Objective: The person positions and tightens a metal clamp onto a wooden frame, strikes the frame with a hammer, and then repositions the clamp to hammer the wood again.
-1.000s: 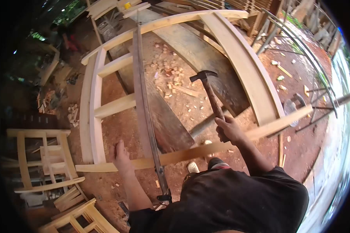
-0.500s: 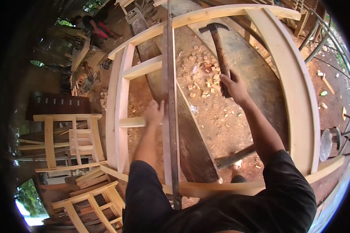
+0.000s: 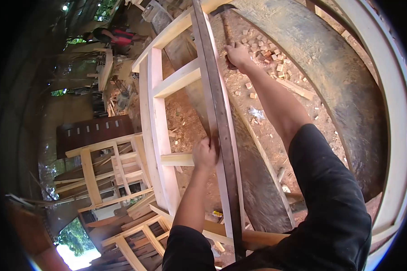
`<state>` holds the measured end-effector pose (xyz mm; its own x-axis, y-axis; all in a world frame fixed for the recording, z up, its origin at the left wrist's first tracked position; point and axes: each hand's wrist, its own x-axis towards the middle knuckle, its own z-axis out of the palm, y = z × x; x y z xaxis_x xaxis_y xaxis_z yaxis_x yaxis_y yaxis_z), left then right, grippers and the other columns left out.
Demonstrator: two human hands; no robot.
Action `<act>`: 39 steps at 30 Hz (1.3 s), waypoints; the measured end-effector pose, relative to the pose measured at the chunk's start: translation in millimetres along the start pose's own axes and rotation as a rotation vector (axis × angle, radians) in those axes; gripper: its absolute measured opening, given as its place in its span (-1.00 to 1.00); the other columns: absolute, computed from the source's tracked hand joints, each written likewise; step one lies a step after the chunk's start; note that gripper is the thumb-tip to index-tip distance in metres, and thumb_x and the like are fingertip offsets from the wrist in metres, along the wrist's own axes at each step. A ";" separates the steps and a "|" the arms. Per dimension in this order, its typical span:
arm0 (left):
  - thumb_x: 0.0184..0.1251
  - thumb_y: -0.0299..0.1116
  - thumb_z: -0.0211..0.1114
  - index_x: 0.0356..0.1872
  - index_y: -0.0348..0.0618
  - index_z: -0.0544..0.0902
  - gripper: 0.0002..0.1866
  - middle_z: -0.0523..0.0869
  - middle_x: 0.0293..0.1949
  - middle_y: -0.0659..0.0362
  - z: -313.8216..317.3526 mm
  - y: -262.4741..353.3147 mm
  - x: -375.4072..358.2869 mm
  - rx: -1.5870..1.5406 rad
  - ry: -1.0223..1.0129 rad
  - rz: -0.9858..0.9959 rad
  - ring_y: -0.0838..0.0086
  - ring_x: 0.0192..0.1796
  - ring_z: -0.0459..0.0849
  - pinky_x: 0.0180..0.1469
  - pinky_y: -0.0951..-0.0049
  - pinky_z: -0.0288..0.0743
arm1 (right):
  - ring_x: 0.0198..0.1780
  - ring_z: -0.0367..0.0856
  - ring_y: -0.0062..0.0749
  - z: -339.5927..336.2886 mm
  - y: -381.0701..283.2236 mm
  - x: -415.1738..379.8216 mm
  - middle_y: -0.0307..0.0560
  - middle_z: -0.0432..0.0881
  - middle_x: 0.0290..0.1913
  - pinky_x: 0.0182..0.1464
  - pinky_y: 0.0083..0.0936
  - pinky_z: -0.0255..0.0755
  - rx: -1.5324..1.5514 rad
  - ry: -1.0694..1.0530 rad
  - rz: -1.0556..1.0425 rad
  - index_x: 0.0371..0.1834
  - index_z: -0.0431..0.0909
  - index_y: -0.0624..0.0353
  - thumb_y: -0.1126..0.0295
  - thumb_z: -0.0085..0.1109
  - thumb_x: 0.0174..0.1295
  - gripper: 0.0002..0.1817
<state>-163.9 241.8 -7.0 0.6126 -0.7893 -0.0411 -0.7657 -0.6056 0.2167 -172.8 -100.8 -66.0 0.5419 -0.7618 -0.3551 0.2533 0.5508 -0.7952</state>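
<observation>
My right hand [image 3: 238, 56] is wrapped around the wooden handle of a claw hammer [image 3: 227, 29]. The hammer's dark head is beside the far end of a long dark bar [image 3: 217, 106], over the pale top rail of a wooden frame [image 3: 178, 29]. My left hand [image 3: 205, 153] is closed at the left edge of that bar, about halfway along, next to a short crosspiece [image 3: 177, 159]. Some of its fingers are hidden behind the bar. The bar runs lengthwise along a pale upright of the frame.
Dark planks [image 3: 257, 180] lie beneath the frame. Small wood offcuts [image 3: 280, 67] litter the dirt floor. Other wooden frames [image 3: 91, 176] and stacked boards stand at the left. A person [image 3: 117, 37] in dark and red clothing is at the far left.
The hammer has moved with my right hand away from me and leftward, to the bar's far end. My left hand stays at the bar. The whole view has shifted.
</observation>
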 end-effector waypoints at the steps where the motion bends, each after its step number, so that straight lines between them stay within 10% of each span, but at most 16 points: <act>1: 0.46 -0.11 0.09 -0.46 -0.28 0.62 -0.57 0.66 -0.36 -0.25 1.6 -1.2 -0.4 -0.017 0.013 0.006 -0.20 -0.23 0.62 -0.19 -0.06 0.46 | -0.61 0.50 -0.42 2.0 2.1 1.2 -0.10 0.49 -0.51 -0.63 -0.38 0.43 -0.031 -0.033 0.005 -0.08 0.36 0.27 0.31 0.10 0.40 -0.76; 13: 0.44 -0.15 0.10 -0.42 -0.29 0.58 -0.62 0.65 -0.37 -0.22 2.6 -3.3 -3.2 -0.149 -0.011 -0.078 -0.21 -0.22 0.61 -0.18 -0.05 0.44 | -0.61 0.52 -0.45 -30.5 -41.5 16.6 -0.06 0.58 -0.47 -0.53 -0.40 0.53 0.402 0.409 -0.516 -0.05 0.43 0.35 0.33 0.03 0.40 -0.73; 16: 0.43 -0.18 0.11 -0.43 -0.29 0.57 -0.65 0.65 -0.37 -0.22 1.1 4.0 -4.3 -0.174 -0.021 -0.090 -0.20 -0.22 0.61 -0.18 -0.05 0.43 | -0.58 0.54 -0.46 14.1 62.8 65.5 -0.09 0.58 -0.48 -0.50 -0.43 0.55 -0.641 0.227 -0.417 0.05 0.44 0.34 0.33 0.06 0.38 -0.69; 18: 0.41 -0.21 0.12 -0.44 -0.29 0.56 -0.67 0.64 -0.37 -0.22 -1.7 3.6 -2.7 -0.165 -0.008 -0.090 -0.20 -0.22 0.61 -0.18 -0.05 0.43 | -0.58 0.53 -0.49 -8.0 20.9 25.7 -0.14 0.56 -0.50 -0.53 -0.47 0.51 -0.049 -0.022 -0.011 0.07 0.45 0.31 0.31 0.10 0.38 -0.67; 26: 0.36 -0.32 0.14 -0.45 -0.28 0.55 -0.76 0.64 -0.38 -0.15 0.5 1.4 -3.5 -0.125 -0.007 -0.061 -0.15 -0.23 0.62 -0.19 -0.02 0.46 | -0.63 0.47 -0.51 -43.3 -30.6 18.3 -0.13 0.53 -0.56 -0.62 -0.46 0.45 0.445 0.324 -0.472 -0.28 0.39 0.28 0.40 0.06 0.34 -0.85; 28: 0.36 -0.33 0.13 -0.45 -0.28 0.55 -0.76 0.65 -0.37 -0.15 -0.1 2.3 -4.5 -0.108 0.005 -0.055 -0.15 -0.23 0.62 -0.19 -0.02 0.47 | -0.62 0.47 -0.50 -25.5 -9.5 42.6 -0.12 0.52 -0.56 -0.58 -0.44 0.45 0.348 0.272 -0.498 -0.31 0.39 0.29 0.40 -0.01 0.32 -0.84; 29: 0.36 -0.33 0.13 -0.44 -0.28 0.56 -0.76 0.65 -0.37 -0.14 -1.0 4.1 -4.6 -0.089 0.021 -0.032 -0.15 -0.23 0.63 -0.19 -0.01 0.47 | -0.62 0.47 -0.48 -20.6 44.3 97.2 -0.12 0.53 -0.55 -0.56 -0.42 0.45 -0.186 0.389 -0.499 -0.29 0.43 0.28 0.37 0.00 0.36 -0.82; 30: 0.36 -0.33 0.13 -0.44 -0.28 0.56 -0.76 0.65 -0.37 -0.14 -0.5 2.5 -5.9 -0.090 0.023 -0.029 -0.15 -0.23 0.63 -0.19 -0.01 0.47 | -0.63 0.46 -0.47 -8.5 28.6 50.3 -0.13 0.51 -0.55 -0.55 -0.40 0.44 -0.297 0.018 -0.112 -0.25 0.45 0.26 0.35 0.04 0.38 -0.83; 32: 0.36 -0.32 0.14 -0.47 -0.27 0.56 -0.74 0.65 -0.38 -0.14 3.1 -0.8 -4.0 -0.080 0.030 -0.048 -0.14 -0.27 0.63 -0.22 0.00 0.48 | -0.60 0.49 -0.48 -11.4 21.4 42.9 -0.14 0.51 -0.54 -0.54 -0.41 0.45 -0.173 -0.090 -0.006 -0.22 0.45 0.24 0.29 0.09 0.40 -0.79; 39: 0.38 -0.26 0.18 -0.56 -0.26 0.53 -0.66 0.64 -0.44 -0.10 -2.9 4.7 -2.6 -0.113 0.066 0.034 -0.09 -0.33 0.64 -0.29 0.01 0.48 | -0.63 0.55 -0.44 -11.4 41.0 25.9 -0.10 0.57 -0.55 -0.61 -0.40 0.47 -0.005 0.190 -0.385 -0.20 0.41 0.30 0.30 0.13 0.35 -0.75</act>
<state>-168.6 241.3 -3.0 0.6009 -0.7987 0.0312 -0.7617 -0.5604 0.3251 -157.5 -101.9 -113.5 0.2508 -0.9611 -0.1160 0.4041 0.2128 -0.8896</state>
